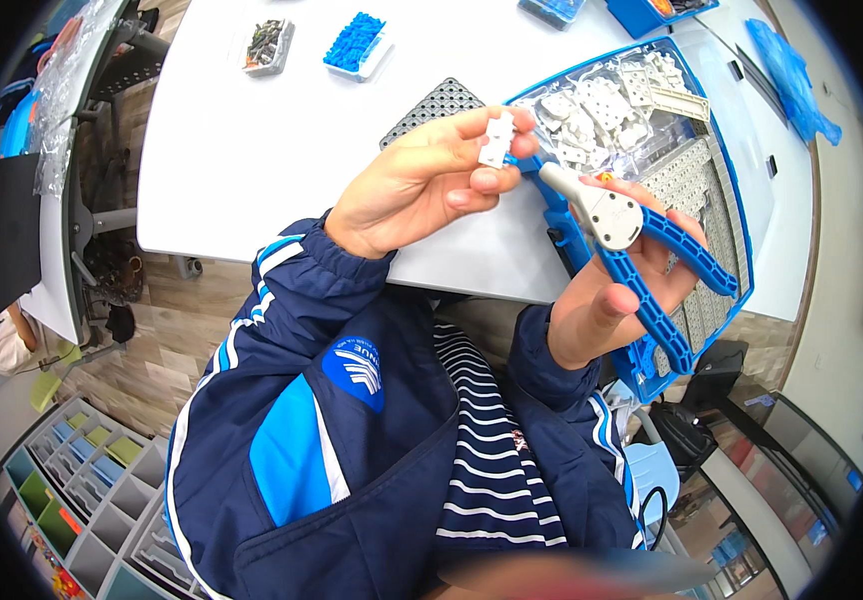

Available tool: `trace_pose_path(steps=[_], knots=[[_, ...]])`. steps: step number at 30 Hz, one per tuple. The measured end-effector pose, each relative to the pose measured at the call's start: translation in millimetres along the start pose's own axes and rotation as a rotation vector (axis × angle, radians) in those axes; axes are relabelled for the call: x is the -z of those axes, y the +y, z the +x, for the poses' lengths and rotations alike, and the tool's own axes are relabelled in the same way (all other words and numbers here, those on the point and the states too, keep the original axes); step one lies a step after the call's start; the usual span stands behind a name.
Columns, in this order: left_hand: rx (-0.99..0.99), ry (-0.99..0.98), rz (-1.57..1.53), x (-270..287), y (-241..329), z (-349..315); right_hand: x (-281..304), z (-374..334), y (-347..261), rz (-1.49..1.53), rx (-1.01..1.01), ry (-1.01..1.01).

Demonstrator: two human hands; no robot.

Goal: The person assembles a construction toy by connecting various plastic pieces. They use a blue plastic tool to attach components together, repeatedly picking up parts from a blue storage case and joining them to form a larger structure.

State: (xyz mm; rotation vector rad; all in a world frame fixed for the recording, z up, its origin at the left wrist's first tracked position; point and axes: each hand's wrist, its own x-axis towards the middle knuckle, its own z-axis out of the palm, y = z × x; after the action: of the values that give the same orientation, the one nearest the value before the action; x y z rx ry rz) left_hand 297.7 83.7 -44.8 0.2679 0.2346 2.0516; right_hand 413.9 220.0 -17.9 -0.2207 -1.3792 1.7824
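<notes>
My left hand (427, 175) pinches a small white plastic building piece (497, 140) between its thumb and fingers, above the table's near edge. Plastic pliers (610, 215) with a grey head and blue ribbed handles lie in my right hand (592, 310), whose fingers are around the spread handles. The pliers' nose points up and left, close to the fingers of my left hand. Something small and blue shows at the nose, but whether it is gripped there I cannot tell. Under and behind the pliers stands a blue-rimmed tray (727, 195) of building parts.
In the tray are a clear bag of white parts (602, 110) and grey perforated plates (697, 185). A dark grey perforated plate (437, 108) lies on the white table (242, 160). Farther back stand a box of blue pegs (357, 45) and a box of dark pegs (268, 47).
</notes>
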Motion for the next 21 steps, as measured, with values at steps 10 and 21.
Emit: trace_pose_path(steps=[10, 21], knots=[[0.024, -0.061, -0.013, 7, 1, -6, -8, -5, 7, -0.242, 0.062, -0.151], [0.062, -0.101, 0.043, 3, -1, -5, 17, 1, 13, 0.263, -0.365, -0.125]])
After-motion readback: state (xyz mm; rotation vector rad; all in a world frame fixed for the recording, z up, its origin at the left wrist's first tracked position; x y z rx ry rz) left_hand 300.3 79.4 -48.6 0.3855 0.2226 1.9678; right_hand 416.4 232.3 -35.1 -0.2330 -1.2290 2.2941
